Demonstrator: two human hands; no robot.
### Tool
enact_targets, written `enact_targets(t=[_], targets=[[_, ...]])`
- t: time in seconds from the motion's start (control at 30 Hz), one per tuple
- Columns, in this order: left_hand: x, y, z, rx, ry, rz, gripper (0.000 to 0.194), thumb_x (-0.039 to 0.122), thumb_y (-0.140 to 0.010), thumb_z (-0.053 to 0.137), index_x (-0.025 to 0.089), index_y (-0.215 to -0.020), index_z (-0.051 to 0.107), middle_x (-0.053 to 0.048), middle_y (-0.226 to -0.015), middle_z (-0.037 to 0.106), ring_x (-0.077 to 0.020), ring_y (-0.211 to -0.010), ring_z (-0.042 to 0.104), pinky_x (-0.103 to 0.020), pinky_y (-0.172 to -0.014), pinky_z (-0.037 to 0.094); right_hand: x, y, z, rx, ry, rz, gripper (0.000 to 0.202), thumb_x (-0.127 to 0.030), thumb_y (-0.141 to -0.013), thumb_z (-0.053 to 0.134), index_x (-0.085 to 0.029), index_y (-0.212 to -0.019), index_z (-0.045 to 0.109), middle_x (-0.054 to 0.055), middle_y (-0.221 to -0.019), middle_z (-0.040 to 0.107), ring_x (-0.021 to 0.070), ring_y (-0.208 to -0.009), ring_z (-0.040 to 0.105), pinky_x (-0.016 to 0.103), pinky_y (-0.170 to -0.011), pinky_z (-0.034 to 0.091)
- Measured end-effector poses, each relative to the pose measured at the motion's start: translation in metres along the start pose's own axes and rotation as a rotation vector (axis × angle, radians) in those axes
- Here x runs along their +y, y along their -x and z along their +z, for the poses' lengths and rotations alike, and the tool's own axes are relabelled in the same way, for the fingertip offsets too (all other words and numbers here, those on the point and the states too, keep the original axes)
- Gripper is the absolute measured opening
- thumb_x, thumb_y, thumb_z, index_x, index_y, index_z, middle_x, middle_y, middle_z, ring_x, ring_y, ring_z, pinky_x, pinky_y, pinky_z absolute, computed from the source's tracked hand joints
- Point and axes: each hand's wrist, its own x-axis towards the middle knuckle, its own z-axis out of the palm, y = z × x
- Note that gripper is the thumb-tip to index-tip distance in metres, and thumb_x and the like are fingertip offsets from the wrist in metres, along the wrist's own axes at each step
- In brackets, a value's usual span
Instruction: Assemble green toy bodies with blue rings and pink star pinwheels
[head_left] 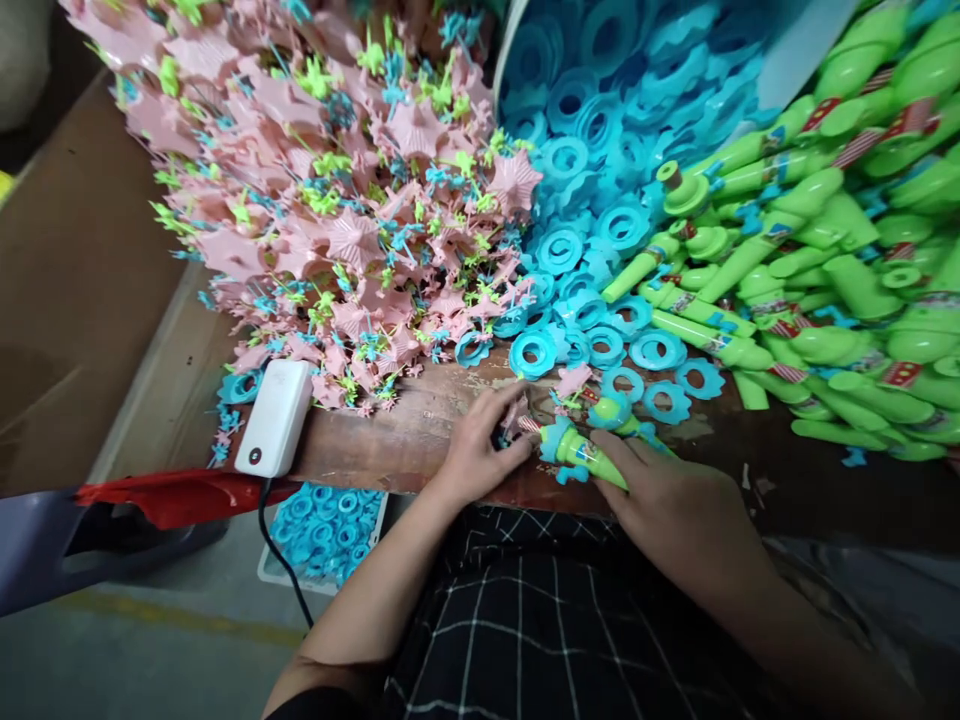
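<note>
"Step?"
"Green handle (589,460) between the hands, blue ring (553,438) near its tip. Right hand (675,505) grasping handle; left hand (480,440) pinching pink piece (514,416) at that tip. Joining them, I'd guess."
"Next move?"
"Probably needs tips lined up, handle steady."
"Around?"
"Worktop (360,445) below; pink pile (352,240) beyond left hand, green pile (832,345) beyond right."

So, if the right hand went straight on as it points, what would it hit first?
Likely the pink piece in the left hand: the right hand leads with a green toy aimed there. Depth and any existing contact are unclear.
</note>
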Motion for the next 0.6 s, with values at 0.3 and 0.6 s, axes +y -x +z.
enact_targets(t=[0.3, 0.6], targets=[[0.011, -0.050, 0.005, 0.149, -0.382, 0.152, 0.075, 0.023, -0.091, 0.067, 0.030, -0.158, 0.034, -0.012, -0.141, 0.052, -0.0291, -0.129, 0.048, -0.052, -0.111, 0.041, 0.040, 0.046, 0.077, 0.353, -0.195, 0.104, 0.046, -0.003, -0.086, 0.050, -0.018, -0.128, 0.057, 0.017, -0.132, 0.057, 0.0327, -0.119, 0.058, 0.050, -0.099, 0.053], [-0.009, -0.076, 0.010, 0.138, -0.550, 0.354, 0.056, 0.031, -0.098, 0.062, 0.028, -0.152, 0.047, -0.013, -0.134, 0.059, -0.0299, -0.124, 0.051, -0.051, -0.109, 0.040, 0.055, 0.058, 0.079, 0.475, -0.518, 0.254, 0.055, -0.014, -0.092, 0.053, -0.024, -0.145, 0.048, 0.012, -0.122, 0.070, 0.0283, -0.114, 0.069, 0.045, -0.101, 0.056]])
